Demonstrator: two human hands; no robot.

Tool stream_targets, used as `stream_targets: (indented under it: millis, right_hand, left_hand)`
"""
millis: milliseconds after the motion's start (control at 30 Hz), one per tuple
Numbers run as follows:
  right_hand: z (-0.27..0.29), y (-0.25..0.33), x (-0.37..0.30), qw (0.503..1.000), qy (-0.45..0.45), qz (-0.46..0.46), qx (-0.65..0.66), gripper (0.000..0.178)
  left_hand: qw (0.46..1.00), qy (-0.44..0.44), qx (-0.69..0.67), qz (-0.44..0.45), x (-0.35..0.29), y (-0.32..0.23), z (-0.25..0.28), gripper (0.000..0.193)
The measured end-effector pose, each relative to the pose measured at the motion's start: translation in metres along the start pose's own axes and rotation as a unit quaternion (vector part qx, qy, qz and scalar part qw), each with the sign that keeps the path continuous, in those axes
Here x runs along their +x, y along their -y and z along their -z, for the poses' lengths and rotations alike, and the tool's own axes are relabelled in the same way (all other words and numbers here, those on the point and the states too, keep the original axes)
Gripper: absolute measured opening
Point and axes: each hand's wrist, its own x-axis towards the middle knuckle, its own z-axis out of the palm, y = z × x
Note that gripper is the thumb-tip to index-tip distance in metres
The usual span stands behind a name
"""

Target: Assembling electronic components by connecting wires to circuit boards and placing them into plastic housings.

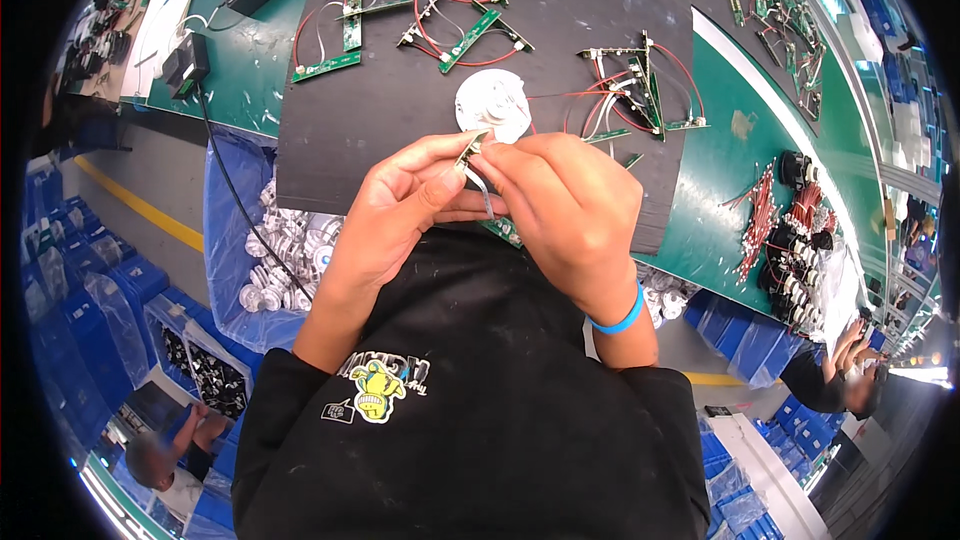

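My left hand pinches a small green circuit board between thumb and fingers, close to my body at the mat's near edge. From the board a flat grey cable hangs between my hands. My right hand, with a blue band at its wrist, has its thumb and forefinger closed at the board's upper end, where a red wire runs; what exactly they grip is hidden. Just beyond my fingertips a white round plastic part lies on the black mat. Below my hands another green board partly shows.
Wired circuit boards lie at the mat's far side and right side. A blue-lined bin of white parts stands left. Red wires and black-and-white parts lie right. A black cable hangs over the table edge.
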Motion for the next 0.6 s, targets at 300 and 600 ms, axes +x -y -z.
stream_targets:
  millis: [300,600]
  right_hand:
    - [0.002,0.002,0.001,0.998,0.055,-0.022,-0.026,0.020]
    - [0.004,-0.020,0.005,0.974,0.115,-0.050,0.186,0.021]
  left_hand:
    - [0.998,-0.064,0.026,-0.008,-0.004,0.003,-0.008,0.038]
    - [0.995,0.043,0.059,0.075,-0.006,-0.013,0.010,0.037]
